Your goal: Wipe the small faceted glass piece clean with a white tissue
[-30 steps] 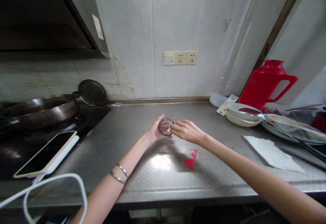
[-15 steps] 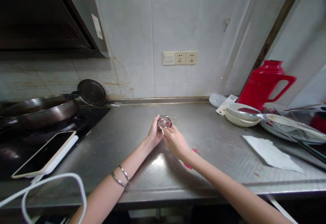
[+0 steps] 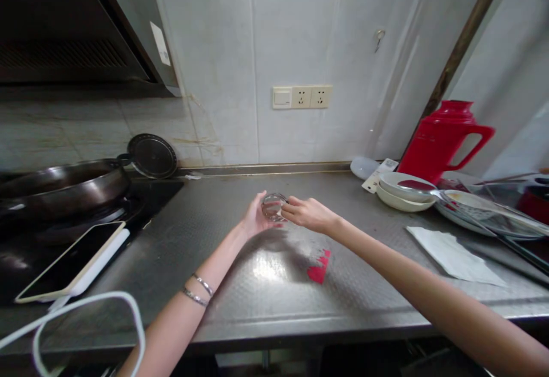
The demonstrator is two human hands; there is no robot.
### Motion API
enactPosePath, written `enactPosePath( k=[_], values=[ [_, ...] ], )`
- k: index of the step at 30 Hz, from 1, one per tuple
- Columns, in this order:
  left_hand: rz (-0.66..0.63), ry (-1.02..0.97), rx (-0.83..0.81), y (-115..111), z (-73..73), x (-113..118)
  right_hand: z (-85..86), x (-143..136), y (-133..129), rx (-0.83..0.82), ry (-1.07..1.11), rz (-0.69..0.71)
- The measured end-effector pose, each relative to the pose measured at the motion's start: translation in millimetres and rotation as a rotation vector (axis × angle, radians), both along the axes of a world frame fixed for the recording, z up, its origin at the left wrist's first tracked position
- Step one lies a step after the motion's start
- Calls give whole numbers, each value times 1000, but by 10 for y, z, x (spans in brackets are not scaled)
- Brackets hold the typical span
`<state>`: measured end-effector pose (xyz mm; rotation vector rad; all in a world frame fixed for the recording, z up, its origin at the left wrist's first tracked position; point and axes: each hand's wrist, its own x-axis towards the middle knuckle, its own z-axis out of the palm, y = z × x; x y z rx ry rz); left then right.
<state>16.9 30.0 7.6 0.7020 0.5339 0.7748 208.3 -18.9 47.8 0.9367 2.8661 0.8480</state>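
Note:
Over the middle of the steel counter (image 3: 206, 222), a small round clear glass (image 3: 272, 207) is tilted with its open rim toward me. My left hand (image 3: 254, 218) is wrapped round its left side and underneath, the thumb up along the edge. From the right, my right hand (image 3: 306, 214) reaches the glass's edge with its fingers pinched together. A bit of white, like tissue, shows at those fingertips, though most of it is hidden. On the counter below the hands lies a torn-edged red patch (image 3: 318, 271).
At left a dark pan (image 3: 86, 185) stands on the black stove, near a phone (image 3: 71, 262) with a white cable (image 3: 137, 314). At right are stacked bowls (image 3: 405, 197), a red thermos (image 3: 441, 142), a plate with utensils (image 3: 484, 211) and a white paper napkin (image 3: 454, 257).
My right hand has shifted right and slightly up, from over the glass's front to its right edge. The red patch, mostly covered by my right forearm before, now shows fully.

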Motion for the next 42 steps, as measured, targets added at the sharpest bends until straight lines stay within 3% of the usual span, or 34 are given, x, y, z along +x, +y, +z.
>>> enactPosePath(
  k=[4,10,15,19,22,26,30,32,37,42],
  values=[
    [104,65,-48,-30,-17,112,44,-34,31,-1,-41,-13],
    [264,-26,-69,-69,-88,228,-218,-354,-147,-127,268,-262],
    [301,-77,-38,-135,-107,252,-385,-619,-247,-265,618,-409],
    [254,-123,3,-169,-110,266,-393,-567,-242,-226,592,-489],
    [197,-156,15,-174,-88,252,-358,-402,-218,-171,444,-462],
    [66,-187,53,-111,-21,141,-234,-159,-189,-89,197,-232],
    [-63,-7,15,-28,-35,33,-82,-4,-151,-4,-35,27],
    [-101,80,-13,-22,-76,48,-40,32,-126,-1,-75,93],
    [57,63,-6,-79,-104,196,-94,-17,-132,-92,52,-32],
    [218,-28,64,-140,-57,249,-301,-333,-282,-286,429,-271]
  ],
)
